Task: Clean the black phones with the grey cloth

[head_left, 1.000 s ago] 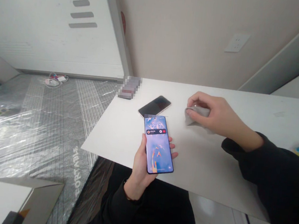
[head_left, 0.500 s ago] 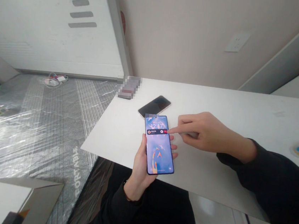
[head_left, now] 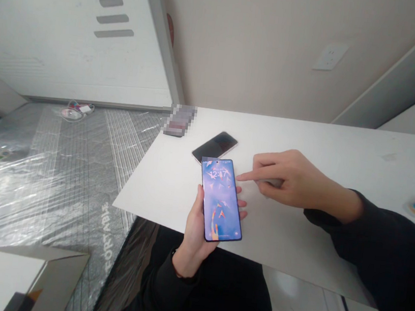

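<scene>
White table [head_left: 294,244], against a wall, plastic-covered mattress [head_left: 69,161] to its left. Left hand [head_left: 198,224]: clamped around the lit phone [head_left: 222,201], screen up, over the table's near edge. Right hand [head_left: 286,178]: index finger extended, tip just right of the lit phone; whether the curled fingers grip anything, cannot tell. Dark phone [head_left: 215,147]: flat on the table, just beyond the lit one. Pixelated item [head_left: 179,121]: far left corner.

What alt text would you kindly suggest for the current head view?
The left hand holds a lit phone over the near edge of a white table, while the right hand points one finger beside it. A dark-screened phone lies beyond.
</scene>
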A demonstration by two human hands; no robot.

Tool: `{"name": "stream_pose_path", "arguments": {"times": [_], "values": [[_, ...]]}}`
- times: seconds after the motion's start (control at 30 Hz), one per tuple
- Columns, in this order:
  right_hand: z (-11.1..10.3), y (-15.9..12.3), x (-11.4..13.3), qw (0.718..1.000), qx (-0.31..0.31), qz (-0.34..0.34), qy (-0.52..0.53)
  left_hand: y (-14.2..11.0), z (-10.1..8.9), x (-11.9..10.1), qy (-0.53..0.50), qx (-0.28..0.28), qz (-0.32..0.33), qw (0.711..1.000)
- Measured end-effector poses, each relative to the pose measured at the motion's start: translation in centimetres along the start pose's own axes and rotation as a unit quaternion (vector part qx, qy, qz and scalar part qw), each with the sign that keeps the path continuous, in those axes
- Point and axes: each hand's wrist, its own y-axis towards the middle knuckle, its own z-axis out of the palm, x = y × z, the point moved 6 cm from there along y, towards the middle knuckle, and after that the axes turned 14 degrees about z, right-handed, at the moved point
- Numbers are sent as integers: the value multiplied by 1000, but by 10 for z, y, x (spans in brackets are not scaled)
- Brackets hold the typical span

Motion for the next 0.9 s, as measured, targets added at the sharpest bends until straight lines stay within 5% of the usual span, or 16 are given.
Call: {"name": "stream_pose_path", "arguments": {"times": [0.9], "values": [[-4,1,4,1000,14,-14,-1,0,0,0,-5,-46,-15,999]]}}
